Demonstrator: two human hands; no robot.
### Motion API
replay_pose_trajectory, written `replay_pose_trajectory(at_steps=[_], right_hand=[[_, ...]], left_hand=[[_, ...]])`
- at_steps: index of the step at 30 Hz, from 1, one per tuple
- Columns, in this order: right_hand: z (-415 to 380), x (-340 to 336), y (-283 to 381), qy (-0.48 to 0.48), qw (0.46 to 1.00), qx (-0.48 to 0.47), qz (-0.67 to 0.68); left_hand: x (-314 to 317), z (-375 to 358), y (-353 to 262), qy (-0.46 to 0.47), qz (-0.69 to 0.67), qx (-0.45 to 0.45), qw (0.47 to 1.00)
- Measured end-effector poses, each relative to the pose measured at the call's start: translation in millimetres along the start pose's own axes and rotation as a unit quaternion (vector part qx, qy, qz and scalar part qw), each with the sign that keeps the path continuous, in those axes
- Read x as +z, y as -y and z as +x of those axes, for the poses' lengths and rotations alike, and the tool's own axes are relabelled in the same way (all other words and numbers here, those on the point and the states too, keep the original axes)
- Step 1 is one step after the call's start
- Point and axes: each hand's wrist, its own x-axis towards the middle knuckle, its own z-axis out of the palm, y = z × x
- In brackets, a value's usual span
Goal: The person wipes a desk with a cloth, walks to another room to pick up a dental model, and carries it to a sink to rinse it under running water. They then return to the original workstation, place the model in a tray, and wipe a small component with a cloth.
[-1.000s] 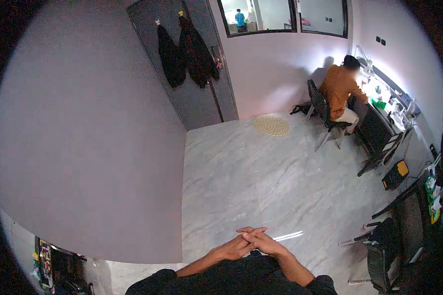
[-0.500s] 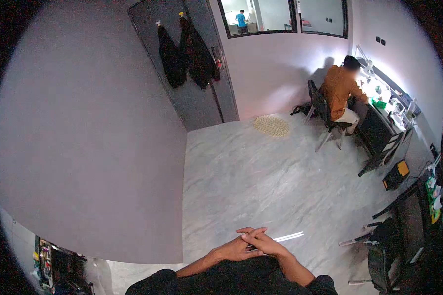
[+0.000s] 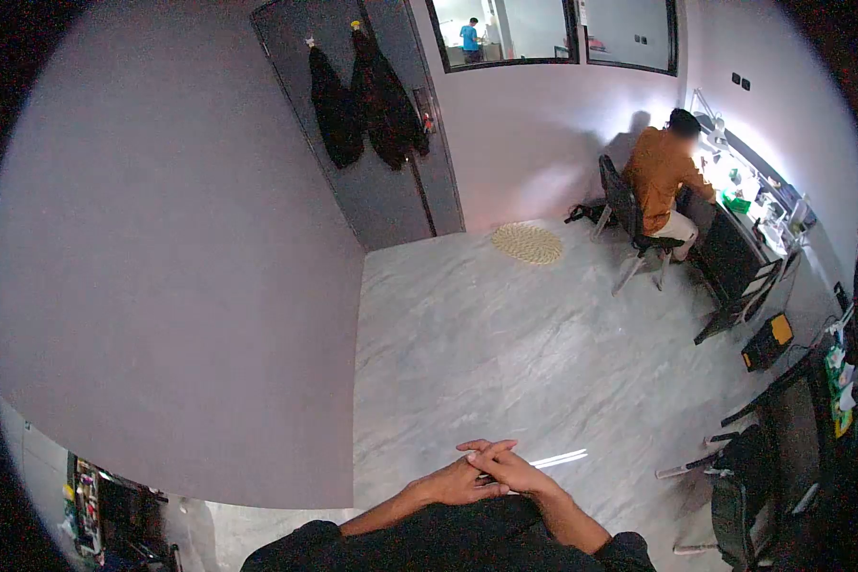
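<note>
My left hand (image 3: 451, 482) and my right hand (image 3: 517, 470) are clasped in front of my dark clothing, low in the middle of the view. Their fingers are laced together, and a few fingertips stick out past the far side. No object shows in either hand. The palms and the inner parts of the fingers are hidden. Beneath them lies the grey marbled floor (image 3: 467, 362), with a bright streak of reflected light just right of the hands.
A person in a brown shirt (image 3: 660, 176) sits at a lit workbench (image 3: 734, 229) at the far right. A dark chair (image 3: 731, 515) stands close at right. At left rises a grey partition (image 3: 181, 286); beyond is a door (image 3: 300, 86) with dark garments. A round mat (image 3: 527, 244) lies nearby.
The view has shifted very slightly. My hands stay clasped in the same place, and the seated person has barely moved.
</note>
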Motion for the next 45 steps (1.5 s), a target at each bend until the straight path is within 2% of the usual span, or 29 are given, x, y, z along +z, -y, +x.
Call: replay_pose_trajectory(at_steps=[9,14,20,29,32,36,45], right_hand=[[-3.6,2.4,10.6,-0.025,1.000,0.003,-0.003],[-6.2,0.5,13.1,-0.022,1.000,0.012,-0.015],[-4.9,-2.5,8.6,-0.021,1.000,0.000,-0.002],[-5.2,-12.5,3.2,-0.011,1.000,0.011,-0.022],[-11.1,-13.0,10.0,-0.017,0.999,0.024,-0.018],[-12.2,-12.0,13.1,-0.040,0.999,0.012,-0.020],[-6.6,-20.9,5.6,-0.028,0.999,0.009,0.014]], left_hand=[[2.7,3.8,8.7,0.003,-0.009,0.010,1.000],[0.2,4.8,0.9,0.011,-0.016,-0.008,1.000],[1.3,8.1,5.2,-0.010,-0.005,0.023,1.000],[9.8,14.0,6.5,-0.019,-0.036,0.018,0.999],[9.6,16.2,3.7,-0.001,-0.020,0.000,1.000],[9.2,21.9,10.1,-0.005,-0.003,0.033,0.999],[4.5,26.8,7.4,-0.007,0.008,0.024,1.000]])
